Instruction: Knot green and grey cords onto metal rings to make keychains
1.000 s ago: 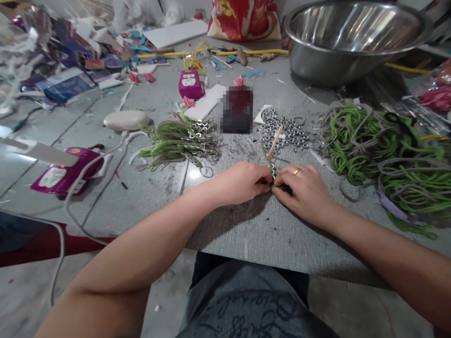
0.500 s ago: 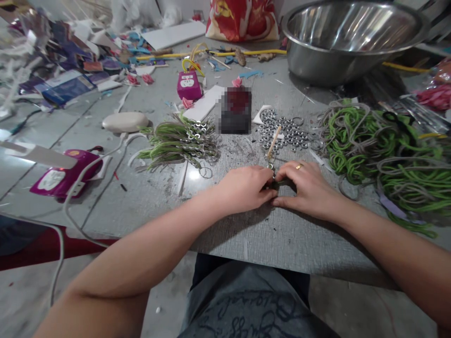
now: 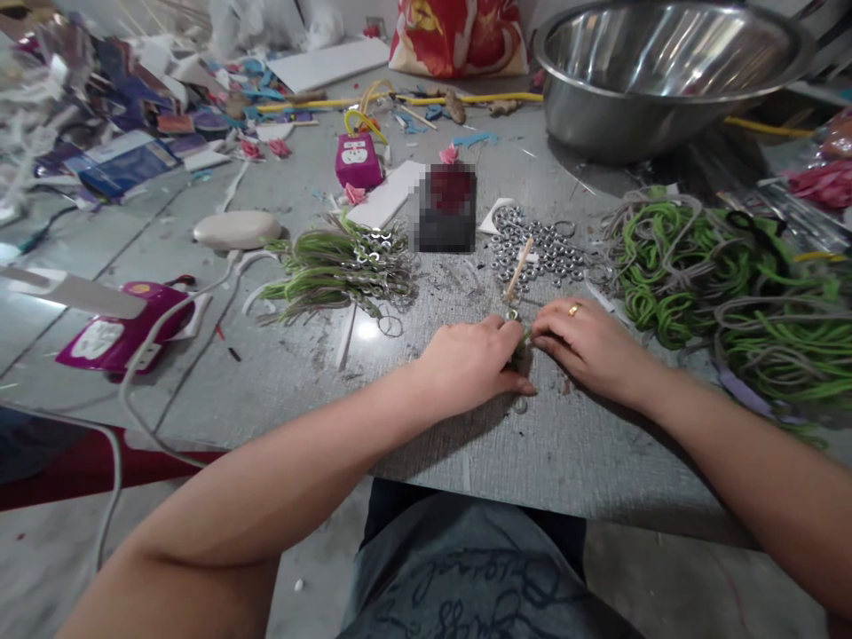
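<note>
Both hands at the green cord, mid-surface

Left hand (image 3: 476, 364): fingers bent down over the green cord (image 3: 526, 336), thumb spread apart; palm side hidden, can't tell if it grips. Right hand (image 3: 589, 355): fingers curled, tips at the cord's right side; can't tell if pinched. Cord sits between the hands on the surface (image 3: 426, 461), mostly covered. One nut (image 3: 512, 315) shows just beyond the left fingers. Loose nuts (image 3: 546, 253) and wooden stick (image 3: 520, 268) lie farther back. Cord pile (image 3: 672, 275) right, knotted bundle (image 3: 333, 266) left.

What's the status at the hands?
Left hand over green cord, grip hidden. Right hand at the cord, grip unclear. Wooden stick and metal rings just beyond.
</note>
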`<state>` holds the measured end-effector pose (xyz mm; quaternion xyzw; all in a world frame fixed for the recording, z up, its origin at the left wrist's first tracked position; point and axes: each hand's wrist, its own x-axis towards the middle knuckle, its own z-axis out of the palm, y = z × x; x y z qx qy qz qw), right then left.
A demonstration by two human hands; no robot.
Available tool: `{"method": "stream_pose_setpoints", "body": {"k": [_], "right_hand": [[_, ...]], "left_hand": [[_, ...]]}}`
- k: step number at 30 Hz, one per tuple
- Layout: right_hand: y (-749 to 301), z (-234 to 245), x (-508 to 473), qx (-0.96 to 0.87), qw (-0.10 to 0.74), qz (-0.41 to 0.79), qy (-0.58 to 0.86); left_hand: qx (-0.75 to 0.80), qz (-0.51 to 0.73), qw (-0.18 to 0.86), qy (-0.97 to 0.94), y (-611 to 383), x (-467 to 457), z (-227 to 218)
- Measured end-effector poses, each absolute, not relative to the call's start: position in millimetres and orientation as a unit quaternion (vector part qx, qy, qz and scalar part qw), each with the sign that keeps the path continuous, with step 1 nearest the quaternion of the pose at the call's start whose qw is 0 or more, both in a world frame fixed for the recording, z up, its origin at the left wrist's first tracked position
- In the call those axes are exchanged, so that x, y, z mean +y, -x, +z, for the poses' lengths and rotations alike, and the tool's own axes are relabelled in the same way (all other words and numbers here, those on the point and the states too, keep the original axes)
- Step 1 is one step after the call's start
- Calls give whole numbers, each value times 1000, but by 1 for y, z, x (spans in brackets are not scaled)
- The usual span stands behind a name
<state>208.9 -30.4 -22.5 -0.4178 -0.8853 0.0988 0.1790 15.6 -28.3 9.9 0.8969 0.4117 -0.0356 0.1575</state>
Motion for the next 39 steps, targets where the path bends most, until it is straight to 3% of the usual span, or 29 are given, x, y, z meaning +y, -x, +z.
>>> {"method": "stream_pose_setpoints", "body": {"k": [14, 30, 36, 39], "right_hand": [[-201, -18, -36, -867, 233, 113, 426], [-200, -22, -25, -806, 206, 63, 551], [-201, -23, -26, -820, 198, 48, 535], [-202, -21, -30, -822, 251, 28, 511]], "left_hand": [[409, -42, 165, -896, -15, -28, 10], [403, -58, 130, -904, -17, -31, 11], [395, -38, 197, -897, -11, -25, 12], [372, 15, 276, -886, -4, -17, 15]]}}
